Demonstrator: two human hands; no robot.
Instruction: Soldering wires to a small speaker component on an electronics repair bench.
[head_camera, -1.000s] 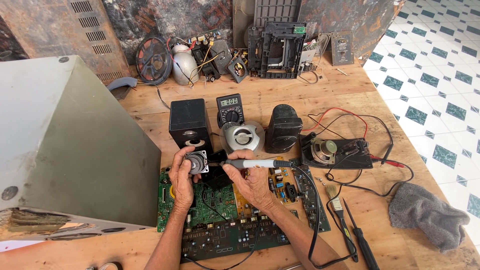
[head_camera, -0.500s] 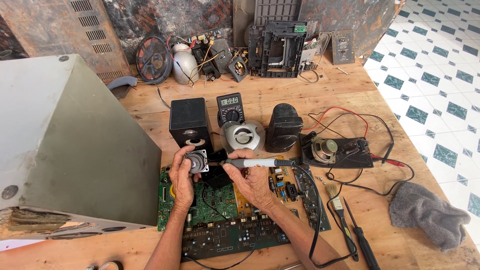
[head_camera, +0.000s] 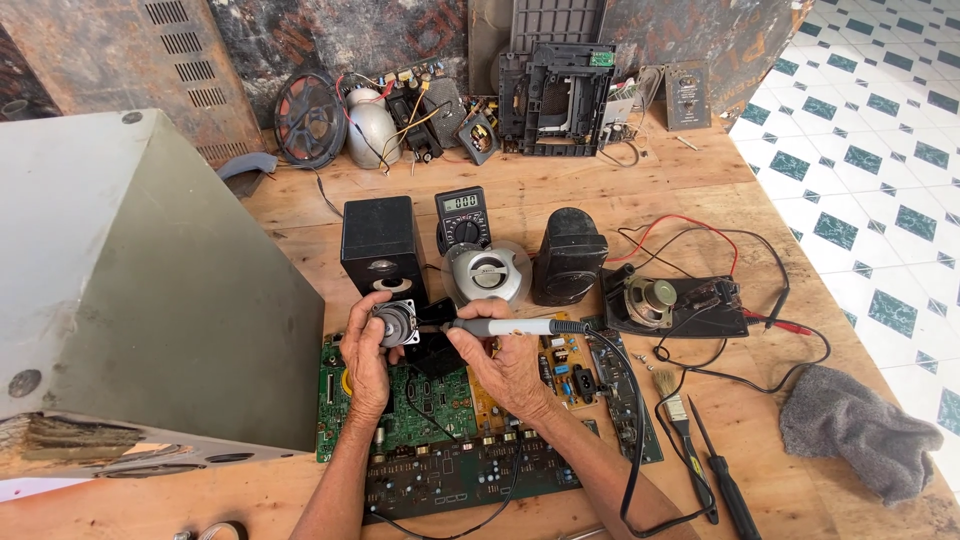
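Two hands at work over a green circuit board (head_camera: 440, 440) on the wooden table (head_camera: 600, 190). Left hand (head_camera: 366, 350) is curled round a small round speaker driver (head_camera: 395, 322), gripping it w/ magnet side up, just above the board's upper left corner. Right hand (head_camera: 510, 365) is closed round a grey soldering iron (head_camera: 510, 327), held approx. level, tip pointing left at the driver; whether tip touches a terminal is too small to tell. Iron's black cord (head_camera: 632, 420) trails down to the lower edge. Beyond: black speaker box (head_camera: 378, 245), multimeter (head_camera: 463, 218), silver round speaker (head_camera: 487, 272), 2nd driver on a black base (head_camera: 672, 303). At right: brush (head_camera: 676, 410), screwdriver (head_camera: 725, 480), grey cloth (head_camera: 860, 425). Progress, judged: the joint at the driver is being worked, not finished; the driver is not yet mounted anywhere.
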